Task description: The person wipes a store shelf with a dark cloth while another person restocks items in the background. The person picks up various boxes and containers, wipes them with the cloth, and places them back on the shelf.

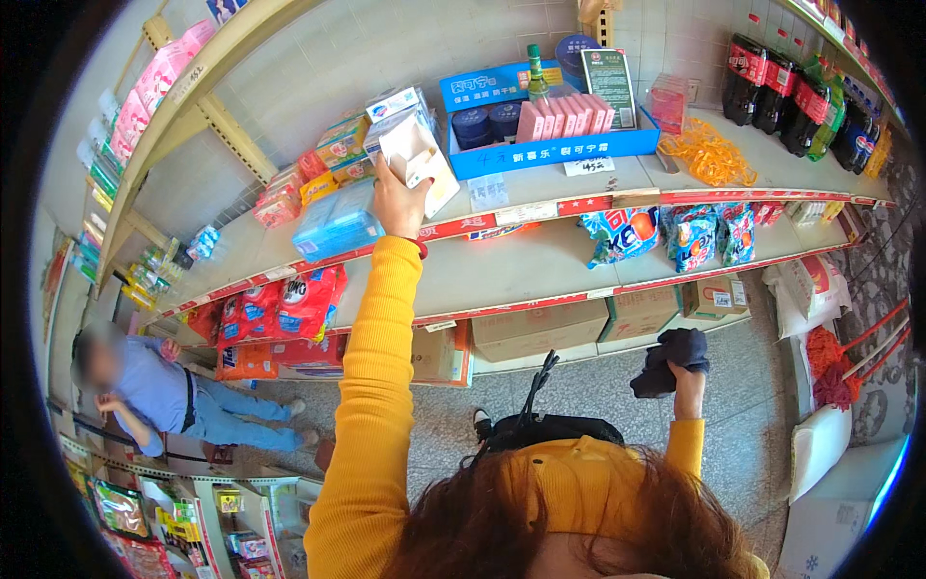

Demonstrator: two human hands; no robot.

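Note:
My left hand [400,204] reaches up to the shelf and grips a white carton [443,189] whose top is open. The carton tilts in front of other white-and-blue boxes [392,105]; whether it touches them I cannot tell. Just left of this hand lie blue plastic-wrapped packs [334,223], with stacked soap packs [343,141] behind. To its right stands a blue display box [557,157] with dark blue jars [472,129], slim pink boxes [564,117] and a green-capped bottle [536,79]. Low at my right side, my right hand [689,370] holds a bunched dark cloth [664,362].
Cola bottles [778,87] and orange straps [712,153] occupy the shelf's right end. Detergent bags [622,233] sit one tier down, above cardboard boxes [539,329]. A person [155,387] stands in the aisle at left. White sacks [809,293] and a mop head [825,354] are at right.

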